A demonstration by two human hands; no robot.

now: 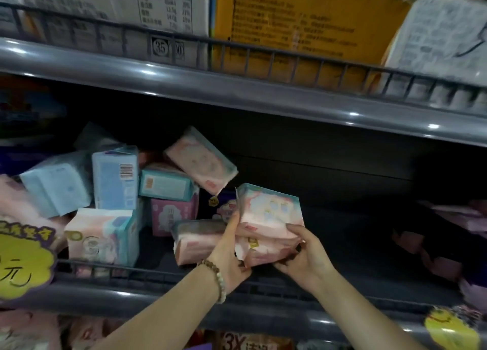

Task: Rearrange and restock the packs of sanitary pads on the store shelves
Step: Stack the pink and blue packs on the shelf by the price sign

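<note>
Evidently held the pink pad packs (268,218) clamped with left hand (229,257) curled round one end and right hand (303,255) pinching the other, probably to square them before shelving beside toppled packs (200,170).

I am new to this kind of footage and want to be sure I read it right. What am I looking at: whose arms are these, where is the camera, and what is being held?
There is no machine here. A person wears one wide camera on the head, looking forward and down, so the two arms coming in from below are their own. The left hand, with a bead bracelet on its wrist, and the right hand together grip a small stack of pink packs at the middle shelf. Further left on that shelf lie more packs, among them blue packs, tumbled at odd angles. A yellow price sign hangs at the shelf's front. Boxes stand on the shelf above.
</note>
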